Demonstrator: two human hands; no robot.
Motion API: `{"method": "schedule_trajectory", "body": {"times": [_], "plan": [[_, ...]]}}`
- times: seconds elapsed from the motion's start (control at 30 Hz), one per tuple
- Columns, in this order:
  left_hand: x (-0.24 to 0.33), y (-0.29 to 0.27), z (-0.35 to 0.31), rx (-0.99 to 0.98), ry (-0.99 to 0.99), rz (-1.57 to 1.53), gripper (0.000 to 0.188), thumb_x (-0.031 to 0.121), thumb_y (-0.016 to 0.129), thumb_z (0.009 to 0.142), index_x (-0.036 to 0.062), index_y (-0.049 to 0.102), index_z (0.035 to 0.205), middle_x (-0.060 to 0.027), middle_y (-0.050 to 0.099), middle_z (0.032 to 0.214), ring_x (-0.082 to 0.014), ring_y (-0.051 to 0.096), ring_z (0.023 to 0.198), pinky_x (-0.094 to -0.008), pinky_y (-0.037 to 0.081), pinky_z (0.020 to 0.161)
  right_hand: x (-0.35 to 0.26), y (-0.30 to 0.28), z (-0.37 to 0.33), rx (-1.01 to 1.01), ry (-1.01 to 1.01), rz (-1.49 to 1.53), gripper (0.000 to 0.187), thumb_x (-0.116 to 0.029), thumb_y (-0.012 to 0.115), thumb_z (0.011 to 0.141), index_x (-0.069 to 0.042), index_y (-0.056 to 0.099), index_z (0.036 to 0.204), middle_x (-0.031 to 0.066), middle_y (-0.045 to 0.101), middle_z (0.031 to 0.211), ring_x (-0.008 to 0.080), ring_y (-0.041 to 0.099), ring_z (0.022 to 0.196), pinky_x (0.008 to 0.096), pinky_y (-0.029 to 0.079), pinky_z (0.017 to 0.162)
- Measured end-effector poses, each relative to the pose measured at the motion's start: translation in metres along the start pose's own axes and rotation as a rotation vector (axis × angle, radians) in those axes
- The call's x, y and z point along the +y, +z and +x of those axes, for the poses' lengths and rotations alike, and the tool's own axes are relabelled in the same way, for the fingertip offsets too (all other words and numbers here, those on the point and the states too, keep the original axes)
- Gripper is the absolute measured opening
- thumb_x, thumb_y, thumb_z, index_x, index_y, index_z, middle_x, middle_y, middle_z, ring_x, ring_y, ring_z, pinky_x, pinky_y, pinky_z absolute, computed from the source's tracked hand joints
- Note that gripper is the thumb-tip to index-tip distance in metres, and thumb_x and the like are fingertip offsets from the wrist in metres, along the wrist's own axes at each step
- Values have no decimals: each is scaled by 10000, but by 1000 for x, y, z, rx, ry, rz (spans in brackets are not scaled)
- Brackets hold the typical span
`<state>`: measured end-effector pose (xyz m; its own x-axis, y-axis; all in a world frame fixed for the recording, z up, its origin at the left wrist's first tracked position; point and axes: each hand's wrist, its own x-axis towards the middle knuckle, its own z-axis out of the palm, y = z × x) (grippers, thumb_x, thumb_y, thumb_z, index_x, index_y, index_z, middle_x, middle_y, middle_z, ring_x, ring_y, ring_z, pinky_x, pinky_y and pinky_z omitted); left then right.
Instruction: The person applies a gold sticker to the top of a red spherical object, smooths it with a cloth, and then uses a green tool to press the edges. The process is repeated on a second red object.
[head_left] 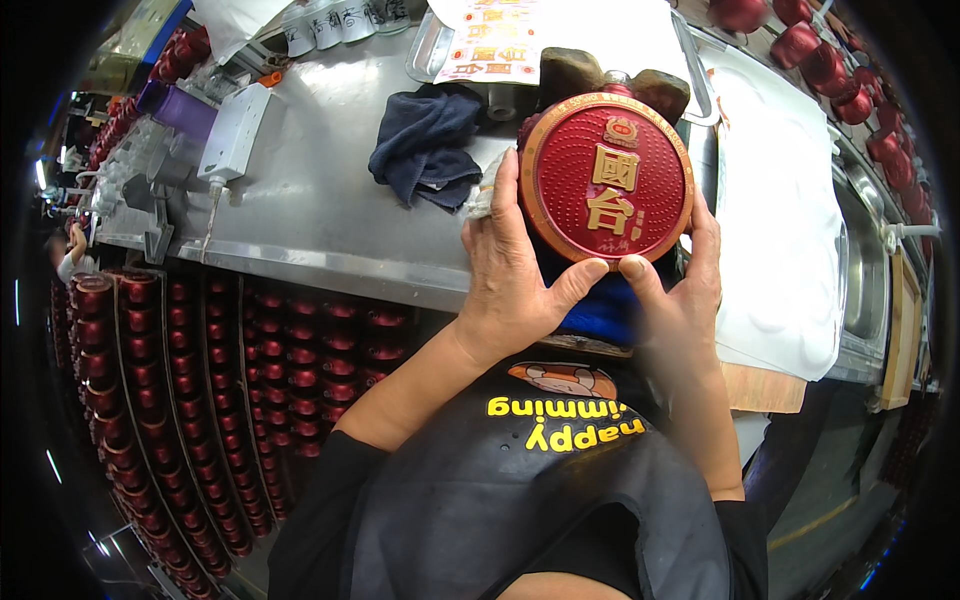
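Between my two hands is a round, flat red bottle (pixel 660 150) with a gold rim and raised gold characters on its face. Its short neck points away from me. My left hand (pixel 500 260) is closed on the bottle's left edge, thumb at the bottom of the rim. On the opposite side my right hand (pixel 690 285) grips the edge, its thumb beside the other one. A whitish cloth or wad (pixel 484 190) shows by my left fingers, partly hidden. Two dark, rounded pads (pixel 572 72) sit behind the bottle's neck.
A crumpled navy cloth (pixel 425 145) lies on the steel table (pixel 320 150). Beyond it is a sheet of red-and-gold decals (pixel 490 40). White paper (pixel 780 220) covers the right side, near a sink (pixel 865 270). Racked red bottles (pixel 340 340) stand below left; others hang upper right.
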<state>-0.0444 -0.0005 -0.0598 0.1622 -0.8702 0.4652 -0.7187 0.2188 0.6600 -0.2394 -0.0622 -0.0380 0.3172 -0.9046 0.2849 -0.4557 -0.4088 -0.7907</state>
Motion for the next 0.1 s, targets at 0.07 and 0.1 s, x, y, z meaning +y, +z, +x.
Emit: {"method": "schedule_trajectory", "body": {"times": [0.07, 0.1], "plan": [[0, 0, 0, -5, -4, -5, 1182, 561, 757, 897, -37, 47, 1628, -246, 440, 1524, -366, 472, 1350, -522, 266, 1096, -1, 0, 1, 0, 4, 21, 1003, -409, 859, 851, 29, 326, 1579, 222, 481, 1471, 350, 495, 1375, 451, 395, 1165], [0, -1, 0, -11, -4, -3, 1182, 560, 759, 897, -37, 47, 1628, -246, 428, 1538, -364, 465, 1359, -522, 266, 1099, -2, 0, 1, -7, 16, 48, 989, -398, 852, 863, 16, 320, 1586, 217, 471, 1483, 344, 490, 1382, 448, 392, 1167]]}}
